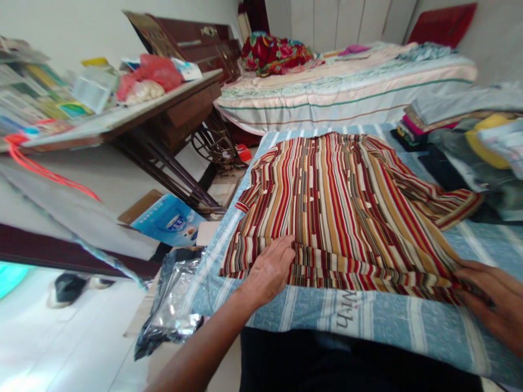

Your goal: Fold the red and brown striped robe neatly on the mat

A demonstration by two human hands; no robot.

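A striped shirt (327, 201) in red, tan, white and brown lies spread over a blue-and-white striped cloth (310, 310). Its collar points away from me and its hem lies nearest to me, with a fold running along it. My left hand (269, 269) is on the left part of the hem, fingers bent together on the fabric. At the right corner of the hem, my right hand (492, 302) grips the cloth between thumb and fingers; part of this hand is cut off by the frame edge. One sleeve stretches out to the right.
Folded clothes (441, 117) are piled on the right. To the left stands a sewing machine table (163, 106) with bags and boxes on top. A blue box (167, 220) and plastic-wrapped packets (175, 299) sit beside the cloth. Behind is a bed (347, 100).
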